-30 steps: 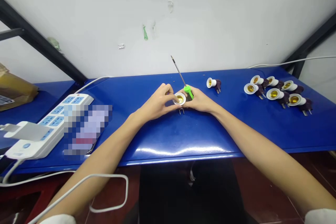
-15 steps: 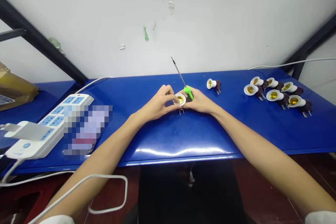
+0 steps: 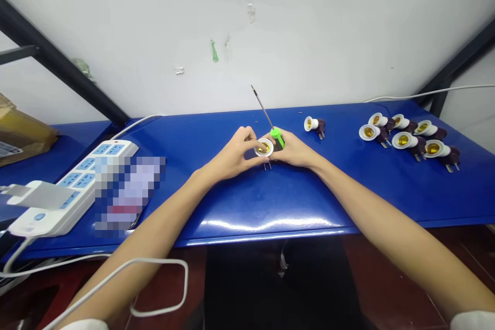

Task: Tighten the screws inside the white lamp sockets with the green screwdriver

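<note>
A white plug-in lamp holder (image 3: pixel 259 153) with a brass-coloured screw lining is between my hands, its mouth tilted up and its two metal prongs pointing down toward the blue table. My left hand (image 3: pixel 240 150) has a finger inside the mouth and its thumb along the rim. My right hand (image 3: pixel 297 149) steadies the holder from the other side. Tucked in that same hand is a screwdriver (image 3: pixel 277 135) with a green and black handle, its long shaft slanting up to the left. The right-hand fingers behind the holder are partly hidden.
One lamp holder (image 3: pixel 311 124) lies right of my hands; several more (image 3: pixel 402 140) are grouped at the table's (image 3: pixel 270 206) right. At left are a power strip (image 3: pixel 83 180) with a charger (image 3: pixel 44 195) and a pixelated phone (image 3: pixel 131 191). A white cable (image 3: pixel 154 260) crosses my left forearm.
The finger in the lamp holder's mouth has shifted slightly and the holder has turned a little, its prongs now at a different angle. The right hand and screwdriver have hardly moved.
</note>
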A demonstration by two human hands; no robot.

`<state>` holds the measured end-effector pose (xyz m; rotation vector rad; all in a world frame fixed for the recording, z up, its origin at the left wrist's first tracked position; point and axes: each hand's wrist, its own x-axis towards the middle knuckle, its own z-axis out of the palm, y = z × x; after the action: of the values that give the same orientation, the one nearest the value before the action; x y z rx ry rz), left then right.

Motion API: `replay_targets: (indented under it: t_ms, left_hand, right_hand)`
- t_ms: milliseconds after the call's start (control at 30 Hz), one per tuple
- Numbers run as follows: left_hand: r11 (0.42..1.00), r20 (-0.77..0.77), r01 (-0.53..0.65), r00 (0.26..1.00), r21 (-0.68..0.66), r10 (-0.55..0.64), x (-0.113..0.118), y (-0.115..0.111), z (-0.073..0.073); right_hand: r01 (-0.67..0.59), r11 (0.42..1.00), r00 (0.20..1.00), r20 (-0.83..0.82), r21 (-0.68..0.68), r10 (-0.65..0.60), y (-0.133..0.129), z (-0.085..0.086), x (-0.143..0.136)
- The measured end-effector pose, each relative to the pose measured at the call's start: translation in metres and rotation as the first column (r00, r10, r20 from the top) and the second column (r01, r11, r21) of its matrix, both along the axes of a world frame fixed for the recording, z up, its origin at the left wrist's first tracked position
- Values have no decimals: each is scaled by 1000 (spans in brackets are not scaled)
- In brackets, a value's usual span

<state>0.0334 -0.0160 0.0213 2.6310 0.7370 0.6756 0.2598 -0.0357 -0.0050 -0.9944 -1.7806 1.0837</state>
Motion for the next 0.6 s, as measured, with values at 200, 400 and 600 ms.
replay_targets:
  t_ms: [200, 400, 600]
  left_hand:
    - [1000, -2, -4, 1000, -6, 4, 3, -3, -1]
    - [1000, -9, 2, 1000, -20, -2, 1, -2, 2]
    - [1000, -16, 6, 1000, -19, -6, -1, -1, 3]
  right_hand:
    - [11, 1000, 1000, 17, 3, -11, 0, -1, 2]
    - [1, 1000, 1000, 1, -1, -1, 0, 0, 1]
    - [-9, 1000, 1000, -4, -26, 9, -1, 3, -1]
